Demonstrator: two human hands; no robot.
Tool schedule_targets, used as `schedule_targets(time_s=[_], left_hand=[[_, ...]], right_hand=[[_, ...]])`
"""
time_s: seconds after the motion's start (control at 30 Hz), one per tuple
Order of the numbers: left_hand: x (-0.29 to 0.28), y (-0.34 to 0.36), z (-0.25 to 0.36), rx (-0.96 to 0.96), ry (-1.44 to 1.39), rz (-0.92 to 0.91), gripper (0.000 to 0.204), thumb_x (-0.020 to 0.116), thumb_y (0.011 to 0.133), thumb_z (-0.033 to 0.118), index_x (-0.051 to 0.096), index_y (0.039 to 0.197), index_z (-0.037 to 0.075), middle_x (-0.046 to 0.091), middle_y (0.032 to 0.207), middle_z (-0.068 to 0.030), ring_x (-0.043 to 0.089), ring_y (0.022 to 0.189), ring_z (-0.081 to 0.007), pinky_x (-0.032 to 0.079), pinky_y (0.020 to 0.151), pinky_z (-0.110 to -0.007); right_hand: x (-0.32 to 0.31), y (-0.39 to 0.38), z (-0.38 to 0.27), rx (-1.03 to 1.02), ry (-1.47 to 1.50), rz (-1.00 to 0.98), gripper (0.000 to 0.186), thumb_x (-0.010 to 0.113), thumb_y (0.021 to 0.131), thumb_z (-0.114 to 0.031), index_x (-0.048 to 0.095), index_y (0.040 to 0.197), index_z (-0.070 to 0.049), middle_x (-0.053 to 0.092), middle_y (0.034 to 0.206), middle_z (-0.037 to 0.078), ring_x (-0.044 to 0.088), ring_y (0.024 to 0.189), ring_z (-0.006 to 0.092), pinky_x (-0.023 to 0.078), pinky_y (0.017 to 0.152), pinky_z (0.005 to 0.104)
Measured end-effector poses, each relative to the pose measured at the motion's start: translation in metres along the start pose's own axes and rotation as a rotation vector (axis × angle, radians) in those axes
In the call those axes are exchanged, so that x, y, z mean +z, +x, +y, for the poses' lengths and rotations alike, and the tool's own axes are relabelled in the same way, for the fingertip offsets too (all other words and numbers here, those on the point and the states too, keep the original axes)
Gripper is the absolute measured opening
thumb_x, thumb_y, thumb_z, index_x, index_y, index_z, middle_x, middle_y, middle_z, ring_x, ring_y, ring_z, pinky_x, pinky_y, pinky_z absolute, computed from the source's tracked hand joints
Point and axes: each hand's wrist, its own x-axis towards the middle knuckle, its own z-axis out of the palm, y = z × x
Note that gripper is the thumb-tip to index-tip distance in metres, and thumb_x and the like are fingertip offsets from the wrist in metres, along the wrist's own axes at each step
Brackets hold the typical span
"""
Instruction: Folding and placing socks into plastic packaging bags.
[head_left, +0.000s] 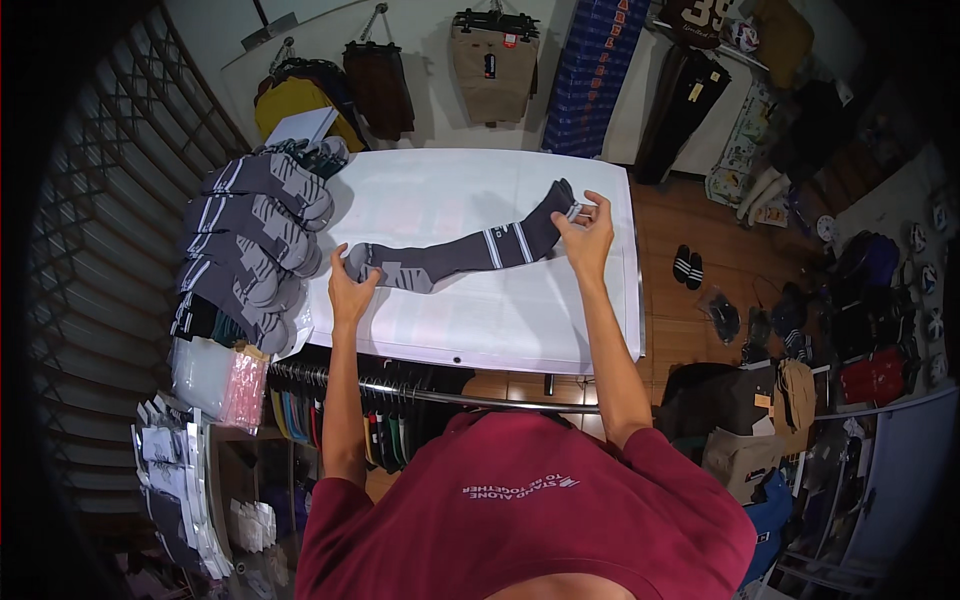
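Observation:
A long dark grey sock (455, 258) lies stretched across the white table, its lighter grey foot at the left and white stripes near the cuff. My left hand (352, 290) is at the toe end, thumb and forefinger on either side of the fabric. At the other end, the cuff is raised a little and pinched between the thumb and fingers of my right hand (585, 238). A tall pile of similar grey socks (255, 225), folded, rises along the table's left edge, close to my left hand.
The white table (430, 185) has clear-wrapped packs (215, 380) below its left corner. A clothes rail (420, 393) with hanging garments runs along its near side. Trousers (492, 70) hang on the far wall. Black slippers (688, 267) lie on the wooden floor at right.

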Motion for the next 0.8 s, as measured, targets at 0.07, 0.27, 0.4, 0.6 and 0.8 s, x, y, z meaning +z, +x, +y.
schedule_targets(time_s=[0.07,0.27,0.4,0.6,0.8], left_hand=[[0.001,0.0,-0.003,0.035,-0.012,0.007,0.072,0.078,0.073,0.018,0.046,0.136,0.005,0.067,0.105,-0.0199,0.066,0.094,-0.0296,0.05,0.085,-0.039],[0.001,0.002,-0.002,0.005,-0.041,-0.008,0.075,0.079,0.072,0.019,0.045,0.137,0.005,0.067,0.106,-0.0195,0.066,0.095,-0.0302,0.051,0.086,-0.039],[-0.002,0.002,0.004,-0.012,-0.054,-0.025,0.075,0.079,0.072,0.019,0.044,0.137,0.005,0.067,0.106,-0.0199,0.067,0.096,-0.0304,0.051,0.086,-0.039],[-0.003,0.002,-0.001,0.001,-0.047,-0.027,0.073,0.078,0.073,0.02,0.044,0.136,0.004,0.068,0.099,-0.0206,0.067,0.09,-0.0315,0.051,0.083,-0.039],[0.002,0.005,-0.012,-0.009,0.024,0.026,0.065,0.073,0.077,0.019,0.046,0.134,0.002,0.066,0.087,-0.0212,0.067,0.08,-0.0337,0.051,0.076,-0.041]], right_hand=[[0.014,-0.01,-0.013,-0.143,-0.095,-0.023,0.058,0.082,0.071,-0.005,0.054,0.122,0.0,0.064,0.086,0.009,0.064,0.076,0.0169,0.054,0.072,0.0297],[0.05,-0.054,-0.024,-0.18,-0.186,-0.246,0.053,0.081,0.072,-0.005,0.056,0.118,-0.001,0.062,0.084,0.006,0.061,0.076,0.0148,0.052,0.064,0.0285],[0.047,-0.072,-0.013,-0.284,-0.335,-0.578,0.059,0.086,0.069,-0.015,0.059,0.12,0.0,0.065,0.099,0.013,0.064,0.09,0.0298,0.053,0.082,0.0375],[0.041,-0.063,-0.014,-0.507,-0.458,-0.591,0.052,0.082,0.077,-0.022,0.062,0.121,-0.001,0.064,0.116,0.013,0.058,0.112,0.0333,0.047,0.095,0.0395],[0.031,-0.058,0.015,-0.34,-0.93,-0.779,0.065,0.049,0.098,-0.055,0.041,0.152,-0.02,0.025,0.162,0.017,0.02,0.147,0.0455,0.019,0.112,0.0683]])
